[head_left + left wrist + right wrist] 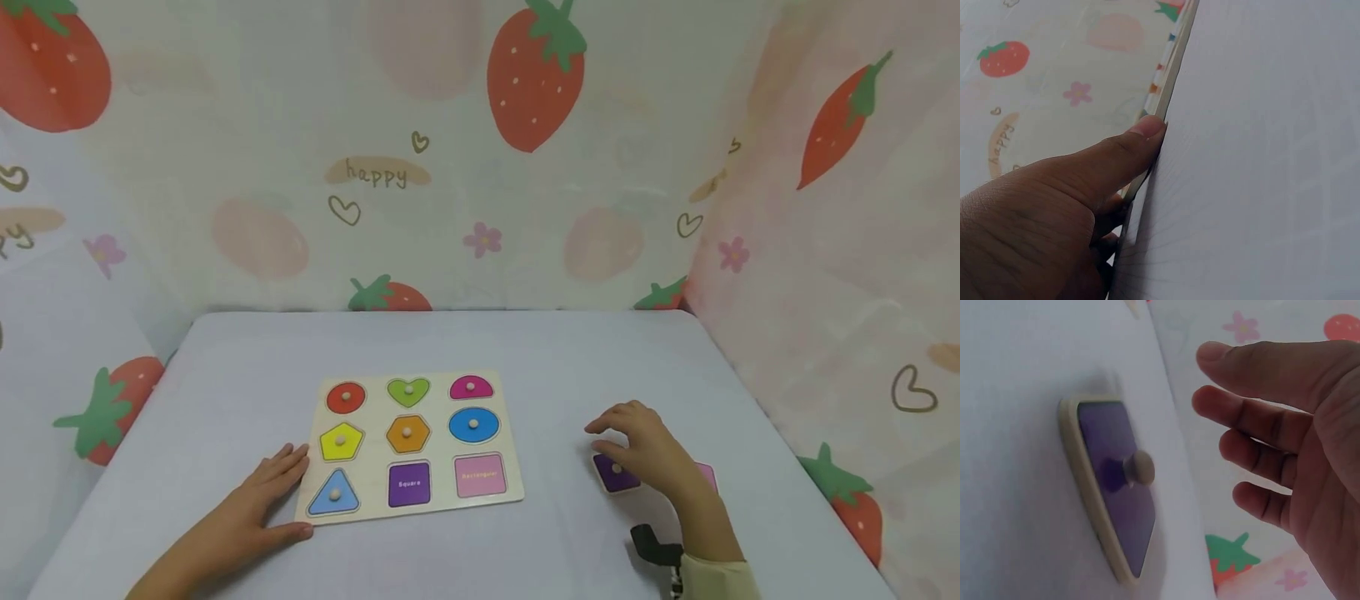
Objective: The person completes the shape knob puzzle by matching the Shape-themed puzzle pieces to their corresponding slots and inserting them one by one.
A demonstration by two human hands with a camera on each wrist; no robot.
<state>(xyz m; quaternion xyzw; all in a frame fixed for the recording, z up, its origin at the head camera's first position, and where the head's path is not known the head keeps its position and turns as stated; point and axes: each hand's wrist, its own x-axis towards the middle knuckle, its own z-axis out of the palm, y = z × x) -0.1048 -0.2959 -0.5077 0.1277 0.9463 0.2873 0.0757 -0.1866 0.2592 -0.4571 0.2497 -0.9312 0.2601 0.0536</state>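
Observation:
A wooden shape puzzle board (374,417) lies on the white table. Knobbed shapes fill its upper two rows, and a knobbed blue triangle (330,500) sits at its near left. The places printed "Square" (409,493) and "Rectangular" (480,487) show no knobs. My left hand (238,521) rests against the board's left side, fingers extended, thumb at the near corner. Over to the right, my right hand (647,450) hovers by a purple square piece (1113,500) with a wooden knob (1141,467). In the right wrist view, its fingers are apart from that knob, holding nothing.
A pink piece (707,476) lies partly hidden behind my right forearm. A strawberry-print curtain (480,192) surrounds the back and sides of the table (555,367). A black device (654,546) is at my right wrist, beside the sleeve (716,579).

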